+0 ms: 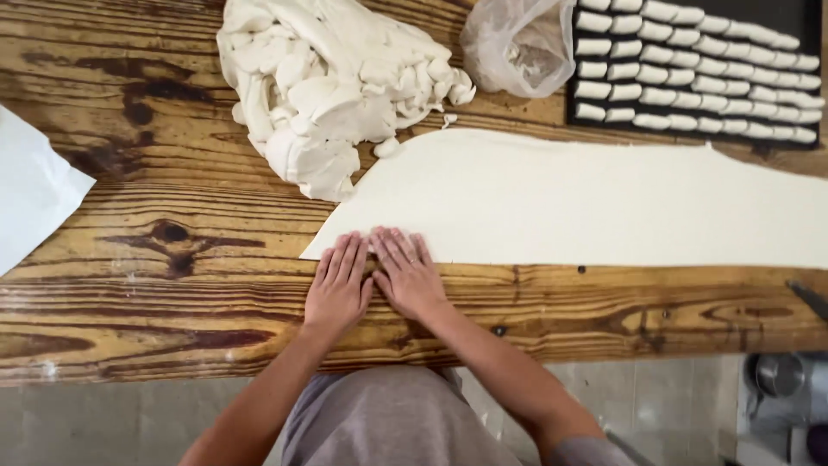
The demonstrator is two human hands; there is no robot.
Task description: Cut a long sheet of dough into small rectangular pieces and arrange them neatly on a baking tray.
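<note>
At the far left a white sheet of paper (30,185) lies on the wooden table (129,285), its corner pointing right; further along, a heap of dough scraps (323,86) sits at the table's far side, just beside the near-left corner of a rolled dough sheet (586,198) that stretches off to the right edge. The left hand (338,285) lies palm down, fingers straight and close together, their tips on the sheet's near-left edge; the forearm runs back toward the body. The right hand (407,274) lies flat just beside it, thumbs touching, fingers slightly fanned and pressed onto the same edge; its forearm angles off to the lower right. Neither hand grips anything. Beyond, a clear plastic bag (517,43) stands near a dark tray (806,13) filled with rows of small dough rolls (690,78).
</note>
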